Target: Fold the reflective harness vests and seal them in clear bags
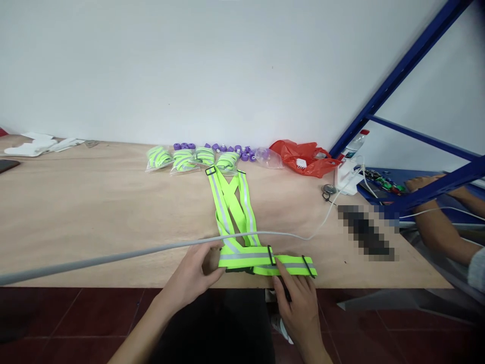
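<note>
A neon yellow-green reflective vest [246,256] made of elastic straps with grey stripes lies at the table's front edge. Its crossed shoulder straps stretch away from me, and its waist belt runs sideways with black slider buckles. My left hand [193,275] is closed at the left end of the belt, thumb and curled fingers at its edge. On the right, my right hand [299,301] has its fingers on the belt beside a slider, gripping the lower edge. Part of its grip is hidden under the belt.
Behind the vest lie bagged reflective straps [184,161], purple rolls [223,148] and a red plastic bag [299,156]. A grey cable [151,247] crosses above the vest. A blue metal frame [401,65] stands right; beyond it are another person's arms [441,227].
</note>
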Available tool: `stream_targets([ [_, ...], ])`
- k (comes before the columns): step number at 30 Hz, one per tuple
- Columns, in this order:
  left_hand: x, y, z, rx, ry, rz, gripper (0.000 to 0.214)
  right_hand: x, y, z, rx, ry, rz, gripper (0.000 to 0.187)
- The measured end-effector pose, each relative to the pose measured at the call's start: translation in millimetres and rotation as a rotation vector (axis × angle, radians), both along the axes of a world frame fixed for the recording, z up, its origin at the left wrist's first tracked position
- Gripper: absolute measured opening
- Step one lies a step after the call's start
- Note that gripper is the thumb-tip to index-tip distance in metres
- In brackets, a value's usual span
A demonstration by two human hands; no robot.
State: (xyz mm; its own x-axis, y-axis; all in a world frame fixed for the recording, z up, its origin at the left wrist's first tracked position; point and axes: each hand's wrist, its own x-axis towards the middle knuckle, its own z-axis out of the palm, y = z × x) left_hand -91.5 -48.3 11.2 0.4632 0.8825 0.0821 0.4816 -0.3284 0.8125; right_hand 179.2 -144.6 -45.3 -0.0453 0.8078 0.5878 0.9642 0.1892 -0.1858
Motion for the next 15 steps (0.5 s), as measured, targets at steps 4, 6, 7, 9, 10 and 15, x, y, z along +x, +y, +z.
stream_targets([
  [4,1.9,-1.4,0.9,-0.01,0.02,0.021,0.041,-1.7,1.3,3.5,0.025,-0.007,-0.012,0.041],
  [6,2.8,-2.2,0.8,0.015,0.028,0.029,0.04,-2.3,1.7,3.6,0.035,-0.006,-0.005,0.041],
  [7,3.2,-2.7,0.4,0.028,0.028,0.031,0.04,-2.5,1.9,3.3,0.037,-0.005,-0.002,0.041],
  [9,3.7,-3.7,-0.8,0.048,0.022,0.023,0.04,-2.6,2.1,2.6,0.038,-0.001,-0.001,0.039],
  [10,4.0,-4.3,-1.6,0.053,0.019,0.015,0.04,-2.7,2.3,2.3,0.04,0.0,-0.001,0.039],
  [15,4.3,-5.9,-3.9,0.048,-0.004,-0.019,0.042,-2.3,2.3,2.1,0.063,-0.011,-0.003,0.038],
])
